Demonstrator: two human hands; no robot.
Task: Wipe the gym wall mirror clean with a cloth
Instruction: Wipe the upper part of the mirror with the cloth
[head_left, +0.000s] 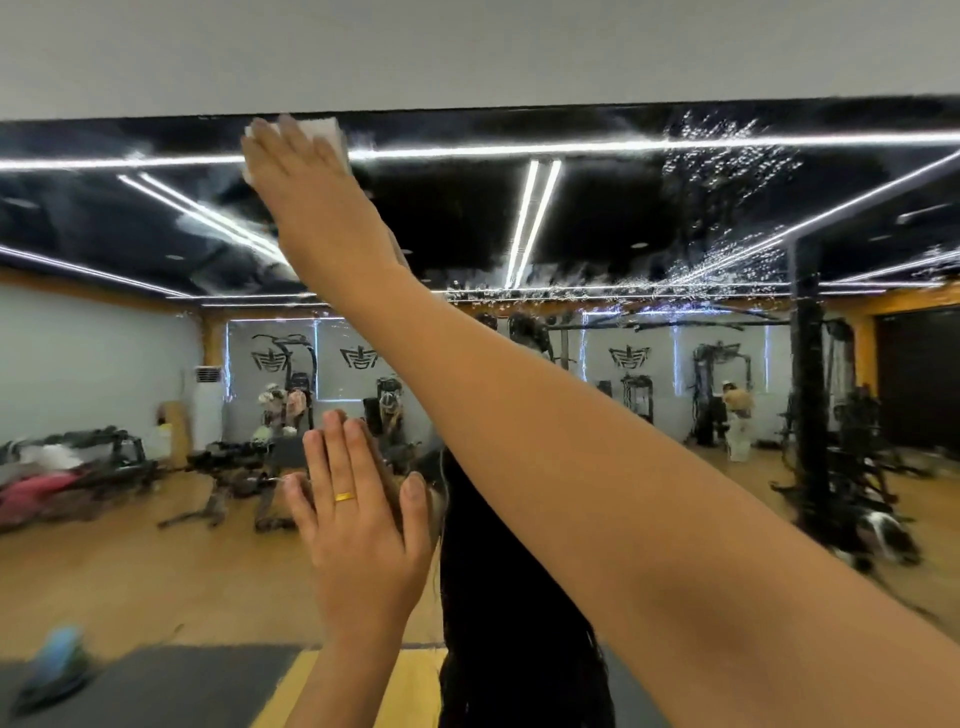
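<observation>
Mostly streaky mirror (623, 218); droplets (727, 161) rt of cloth (328, 132).

White wall (467, 47) above; reflected — gym machines (722, 395); wood floor (130, 582); ceiling lights (535, 218).

Mirror (623, 218) with cloth (323, 128), droplets (727, 156)

You face a glossy, smooth glass mirror (649, 218), speckled with wet droplets (727, 166); your cloth (322, 127) looks soft and matt; your ring (345, 497) is shiny gold-coloured metal; the wall (467, 52) above is matt.
</observation>
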